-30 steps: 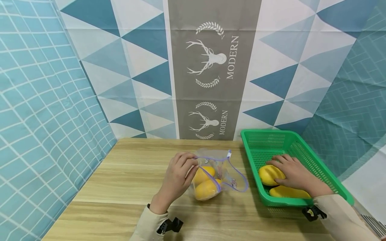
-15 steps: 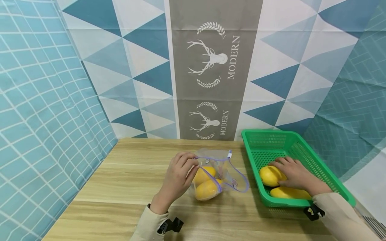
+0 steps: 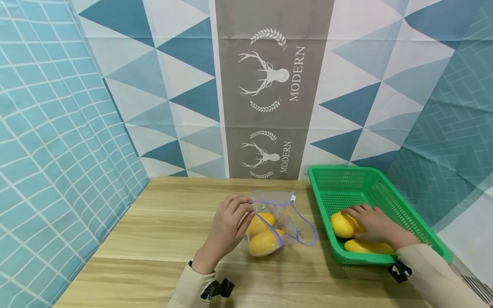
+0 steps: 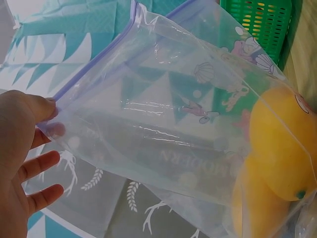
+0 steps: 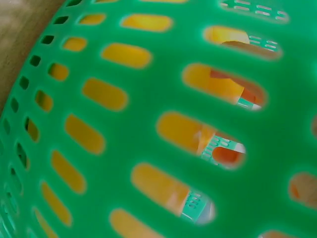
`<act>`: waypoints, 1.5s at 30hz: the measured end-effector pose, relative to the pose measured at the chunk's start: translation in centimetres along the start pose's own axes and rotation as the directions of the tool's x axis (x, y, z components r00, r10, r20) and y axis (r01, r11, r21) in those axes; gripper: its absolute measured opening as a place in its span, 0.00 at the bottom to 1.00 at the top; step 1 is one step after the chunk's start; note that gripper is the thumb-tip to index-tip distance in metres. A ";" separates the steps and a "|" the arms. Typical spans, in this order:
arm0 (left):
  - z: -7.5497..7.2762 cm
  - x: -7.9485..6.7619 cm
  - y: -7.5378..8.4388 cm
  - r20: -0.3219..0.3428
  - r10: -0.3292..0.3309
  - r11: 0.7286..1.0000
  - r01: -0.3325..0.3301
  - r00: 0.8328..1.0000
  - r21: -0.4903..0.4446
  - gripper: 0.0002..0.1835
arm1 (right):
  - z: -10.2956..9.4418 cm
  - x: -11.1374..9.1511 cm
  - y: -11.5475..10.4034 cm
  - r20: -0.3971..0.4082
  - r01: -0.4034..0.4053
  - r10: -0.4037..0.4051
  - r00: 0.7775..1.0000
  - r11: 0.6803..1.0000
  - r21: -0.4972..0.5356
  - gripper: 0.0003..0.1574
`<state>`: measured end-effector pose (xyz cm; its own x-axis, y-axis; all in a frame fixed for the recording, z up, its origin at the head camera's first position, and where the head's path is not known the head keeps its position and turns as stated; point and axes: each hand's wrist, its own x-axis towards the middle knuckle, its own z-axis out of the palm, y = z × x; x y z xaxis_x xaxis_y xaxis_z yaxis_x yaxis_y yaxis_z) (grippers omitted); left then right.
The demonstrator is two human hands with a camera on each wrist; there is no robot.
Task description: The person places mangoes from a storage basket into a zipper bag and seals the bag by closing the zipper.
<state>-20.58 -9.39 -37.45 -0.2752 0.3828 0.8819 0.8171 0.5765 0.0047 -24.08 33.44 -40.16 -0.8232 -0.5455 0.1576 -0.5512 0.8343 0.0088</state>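
Head view: as before, left fingers (image 3: 236,203) pinch the bag (image 3: 304,226), right fingers (image 3: 360,209) grip a yellow fruit (image 3: 341,226).

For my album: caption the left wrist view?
Left hand pinches a clear bag holding two yellow fruits, green basket beyond.

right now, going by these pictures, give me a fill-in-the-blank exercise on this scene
The left hand pinches the clear bag, which holds ____ yellow fruits.
The right hand grips a yellow fruit in the basket, whose colour is ____.
In the head view, the basket stands to the ____ of the clear bag.
Missing words: two; green; right.
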 end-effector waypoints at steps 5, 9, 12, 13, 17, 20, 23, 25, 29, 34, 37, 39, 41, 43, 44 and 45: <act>0.0 -0.1 -0.1 -0.001 0.002 1.000 -0.002 1.000 0.000 0.10 | 0.3 0.2 -0.1 0.014 -0.008 0.008 1.000 1.000 0.004 0.39; 0.0 -0.1 -0.1 -0.003 0.001 1.000 -0.001 1.000 -0.002 0.12 | 0.6 0.5 -0.3 0.006 0.007 -0.007 1.000 1.000 -0.010 0.39; 0.0 0.0 -0.1 -0.004 0.003 1.000 -0.003 1.000 -0.005 0.12 | 0.9 0.6 -0.4 -0.007 0.014 -0.014 1.000 0.999 -0.042 0.40; 0.0 0.0 -0.1 -0.003 0.004 1.000 -0.004 1.000 -0.005 0.12 | 1.0 0.6 -0.5 -0.009 0.012 -0.012 1.000 0.998 -0.054 0.40; 0.1 0.0 -0.1 -0.001 0.011 1.000 -0.011 1.000 -0.008 0.09 | 1.1 0.5 -0.8 -0.006 0.007 -0.008 1.000 0.995 -0.098 0.41; 0.1 0.0 -0.1 0.002 0.010 1.000 -0.010 1.000 -0.011 0.07 | 1.0 0.5 -1.1 0.005 0.005 -0.005 1.000 0.990 -0.141 0.41; 0.2 0.0 -0.1 0.002 0.011 1.000 -0.011 1.000 -0.011 0.08 | 0.7 0.4 -1.4 0.018 0.006 -0.002 1.000 0.985 -0.174 0.41; 0.2 0.1 0.0 0.001 0.013 1.000 -0.013 1.000 -0.010 0.10 | 0.5 0.5 -1.6 0.029 0.009 -0.004 1.000 0.982 -0.188 0.41; 0.2 0.1 -0.1 -0.002 0.017 1.000 -0.017 1.000 -0.016 0.11 | 0.0 0.8 -1.9 0.061 0.030 -0.017 0.998 0.978 -0.207 0.39; 0.2 0.1 -0.1 -0.002 0.015 1.000 -0.015 1.000 -0.024 0.05 | -1.1 1.2 -1.9 0.123 0.059 -0.032 0.992 0.974 -0.220 0.41; 0.2 0.1 -0.1 0.002 0.014 1.000 -0.014 1.000 -0.021 0.06 | -1.7 1.2 -1.6 0.176 0.060 -0.022 0.984 0.974 -0.217 0.44; 0.2 0.1 -0.1 0.001 0.015 1.000 -0.015 1.000 -0.020 0.08 | -2.0 1.2 -1.4 0.205 0.060 -0.017 0.979 0.976 -0.209 0.44; 0.2 0.1 0.0 0.001 0.018 1.000 -0.018 1.000 -0.019 0.11 | -2.3 1.3 -1.2 0.233 0.061 -0.014 0.972 0.979 -0.193 0.44; 0.3 0.0 0.0 0.001 0.019 1.000 -0.019 1.000 -0.019 0.12 | -2.5 1.4 -1.1 0.266 0.061 -0.011 0.964 0.982 -0.179 0.44; 0.3 0.0 0.0 0.002 0.020 1.000 -0.020 1.000 -0.018 0.13 | -2.6 1.5 -1.0 0.289 0.059 -0.006 0.957 0.983 -0.175 0.44; 0.3 0.0 0.0 0.003 0.021 1.000 -0.021 1.000 -0.018 0.13 | -2.8 1.7 -0.9 0.310 0.056 -0.001 0.951 0.984 -0.171 0.44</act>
<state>-20.73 -9.17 -37.60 -0.2592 0.3968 0.8805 0.8317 0.5552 -0.0053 -24.56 31.97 -37.18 -0.8245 -0.5437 -0.1568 -0.5653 0.8035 0.1867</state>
